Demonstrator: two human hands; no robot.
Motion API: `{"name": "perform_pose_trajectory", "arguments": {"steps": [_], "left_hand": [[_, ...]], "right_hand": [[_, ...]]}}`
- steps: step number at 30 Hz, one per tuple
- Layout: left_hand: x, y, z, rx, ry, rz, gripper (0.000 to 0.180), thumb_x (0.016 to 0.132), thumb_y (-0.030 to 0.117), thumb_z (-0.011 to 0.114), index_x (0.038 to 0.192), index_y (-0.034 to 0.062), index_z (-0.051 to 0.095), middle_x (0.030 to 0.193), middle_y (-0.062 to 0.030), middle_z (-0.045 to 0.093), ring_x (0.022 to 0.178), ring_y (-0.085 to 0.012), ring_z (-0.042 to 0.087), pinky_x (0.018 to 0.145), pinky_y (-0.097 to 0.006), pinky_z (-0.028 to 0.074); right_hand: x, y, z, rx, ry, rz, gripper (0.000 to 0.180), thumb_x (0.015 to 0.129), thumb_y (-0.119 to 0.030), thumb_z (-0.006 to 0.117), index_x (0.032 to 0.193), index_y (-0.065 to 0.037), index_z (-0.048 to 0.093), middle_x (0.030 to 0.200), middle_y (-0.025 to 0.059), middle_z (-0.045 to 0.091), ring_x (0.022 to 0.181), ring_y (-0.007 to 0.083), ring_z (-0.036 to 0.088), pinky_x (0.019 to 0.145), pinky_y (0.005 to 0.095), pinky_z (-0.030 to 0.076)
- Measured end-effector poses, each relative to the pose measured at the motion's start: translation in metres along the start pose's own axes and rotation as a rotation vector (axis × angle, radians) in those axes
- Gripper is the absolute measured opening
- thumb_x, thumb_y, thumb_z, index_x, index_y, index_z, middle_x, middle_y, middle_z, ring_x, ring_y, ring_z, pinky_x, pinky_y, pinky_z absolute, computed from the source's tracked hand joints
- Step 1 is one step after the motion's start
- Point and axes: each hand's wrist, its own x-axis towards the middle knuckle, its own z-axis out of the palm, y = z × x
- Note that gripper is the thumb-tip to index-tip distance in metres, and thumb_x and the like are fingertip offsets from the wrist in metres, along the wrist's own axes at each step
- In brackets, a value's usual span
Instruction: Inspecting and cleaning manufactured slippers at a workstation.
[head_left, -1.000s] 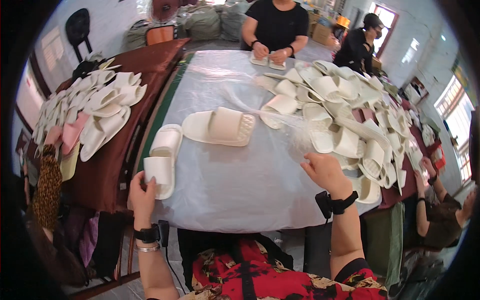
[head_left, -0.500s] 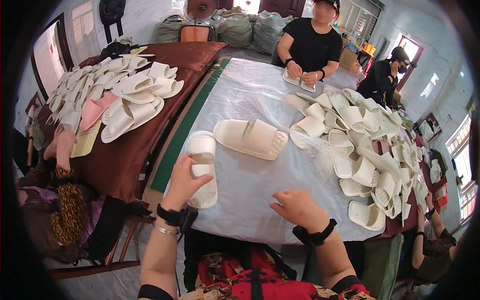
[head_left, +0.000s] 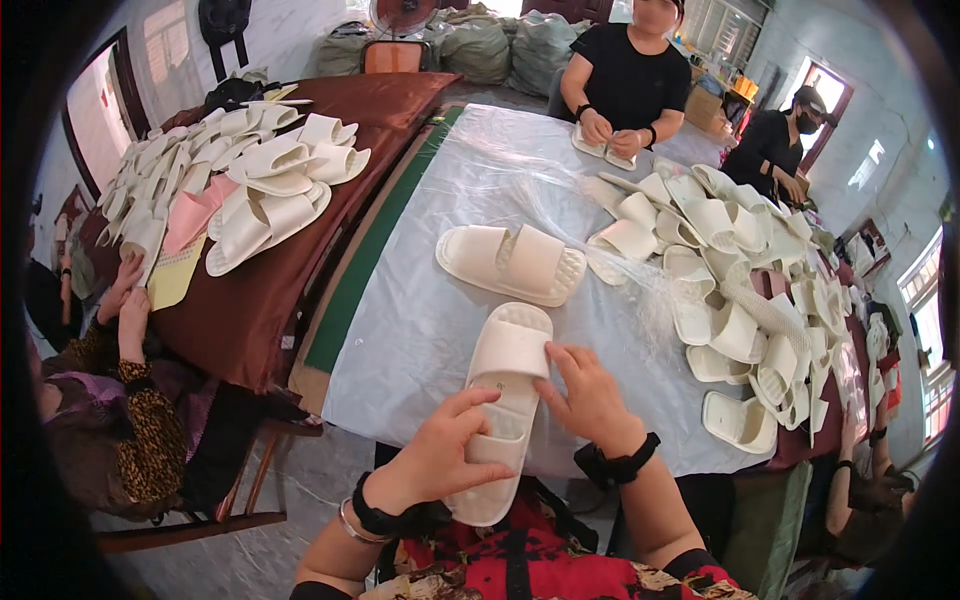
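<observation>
A cream slipper point(head_left: 512, 352) is tilted toward me at the table's near edge, its sole end hanging over my lap. A second band crosses it lower down; I cannot tell whether two slippers are nested. My left hand point(head_left: 435, 450) grips its left side, thumb and fingers curved over the lower band. My right hand point(head_left: 592, 400) holds the right edge beside the upper strap, thumb and fingers against it. Just beyond lies another cream slipper point(head_left: 515, 265) on its own, its bumpy footbed end pointing right.
A heap of cream slippers point(head_left: 735, 330) covers the table's right side. Clear plastic strands point(head_left: 560, 215) lie across the grey cover point(head_left: 400, 350). Across the table a person point(head_left: 635, 90) handles slippers. More slippers point(head_left: 265, 225) and a co-worker's hands point(head_left: 130, 295) are at the brown table leftward.
The slipper under my left hand has moved right and toward me, off its spot on the left of the table. My right hand has come in from the right and taken its edge.
</observation>
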Motion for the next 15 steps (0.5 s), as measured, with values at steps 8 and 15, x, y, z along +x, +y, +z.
{"name": "perform_pose_trajectory", "arguments": {"steps": [8,15], "left_hand": [[-0.006,0.032,-0.016,-0.049,-0.535,0.248,0.029,0.076,0.022,0.075,0.082,0.0023,0.054,0.113,-0.0138,0.057,0.107,-0.0348,0.054,0.091,-0.04,0.044],[0.021,0.039,0.028,-0.013,-0.813,0.207,0.016,0.079,0.015,0.067,0.085,0.0046,0.057,0.081,-0.0134,0.057,0.081,-0.0337,0.058,0.07,-0.041,0.047]], "right_hand": [[-0.013,-0.015,-0.045,-0.088,0.062,-0.193,0.042,0.077,-0.023,0.072,0.11,-0.001,0.059,0.106,0.0172,0.06,0.098,0.0341,0.058,0.086,0.0412,0.048],[-0.067,-0.024,-0.045,0.04,-0.312,-0.198,0.05,0.075,-0.031,0.073,0.115,-0.005,0.058,0.113,0.0156,0.059,0.106,0.0339,0.056,0.088,0.0425,0.047]]}}
